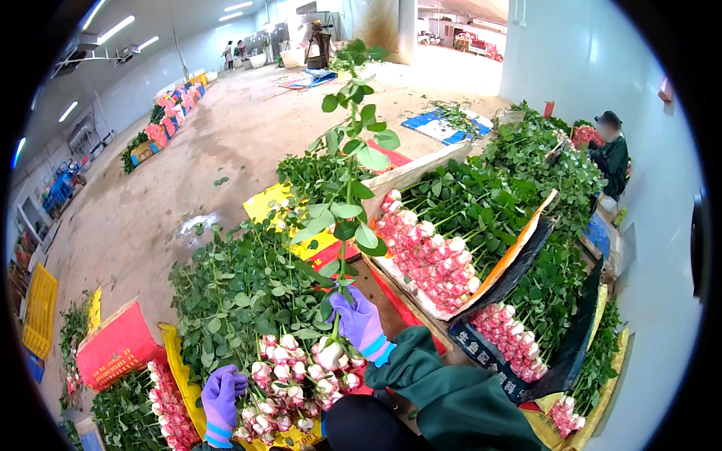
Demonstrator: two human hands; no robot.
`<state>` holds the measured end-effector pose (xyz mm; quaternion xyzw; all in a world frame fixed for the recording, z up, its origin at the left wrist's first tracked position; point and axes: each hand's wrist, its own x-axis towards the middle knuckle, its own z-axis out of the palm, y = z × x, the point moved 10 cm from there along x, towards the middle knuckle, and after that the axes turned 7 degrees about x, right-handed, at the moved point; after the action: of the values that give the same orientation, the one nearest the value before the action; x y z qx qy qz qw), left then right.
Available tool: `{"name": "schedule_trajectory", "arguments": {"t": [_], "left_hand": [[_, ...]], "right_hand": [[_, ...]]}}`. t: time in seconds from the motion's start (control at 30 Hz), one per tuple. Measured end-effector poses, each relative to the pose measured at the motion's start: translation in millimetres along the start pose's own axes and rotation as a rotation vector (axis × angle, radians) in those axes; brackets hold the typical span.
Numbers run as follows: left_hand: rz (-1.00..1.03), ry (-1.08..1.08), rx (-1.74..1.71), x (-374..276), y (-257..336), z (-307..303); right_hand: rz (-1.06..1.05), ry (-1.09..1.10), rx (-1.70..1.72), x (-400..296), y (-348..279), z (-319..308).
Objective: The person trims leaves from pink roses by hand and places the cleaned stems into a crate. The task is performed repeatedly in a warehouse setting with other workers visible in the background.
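Observation:
My right hand (360,320), in a purple glove with a striped cuff, grips the stem of a single long rose (351,197) just above its bloom. That rose is held bloom-down, its white head (329,355) low and its leafy stem rising well up the view. To the left, my left hand (221,399), gloved alike, has its fingers loosely curled with nothing seen in them. It is beside a pile of pink-edged white roses (287,383), whose blooms face me. Their leafy stems (242,293) stretch away over the floor.
Rose bundles (428,253) in folded wrapping sheets lie at the right, with more stems (536,146) behind. A red sheet (119,346) covers roses at left. A person (612,155) sits by the right wall. Farther off are a blue-and-white sheet (445,125) and yellow crate (39,310).

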<state>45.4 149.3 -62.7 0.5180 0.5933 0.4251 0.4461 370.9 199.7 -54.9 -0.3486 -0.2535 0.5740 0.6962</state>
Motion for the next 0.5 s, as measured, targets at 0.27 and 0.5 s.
{"name": "schedule_trajectory", "arguments": {"t": [0.27,0.5], "left_hand": [[-0.035,0.017,-0.004,3,-2,1],[-0.03,0.036,-0.018,3,-5,2]], "right_hand": [[0.05,0.043,-0.101,-2,-4,-10],[0.054,0.026,-0.081,-3,2,-23]]}}
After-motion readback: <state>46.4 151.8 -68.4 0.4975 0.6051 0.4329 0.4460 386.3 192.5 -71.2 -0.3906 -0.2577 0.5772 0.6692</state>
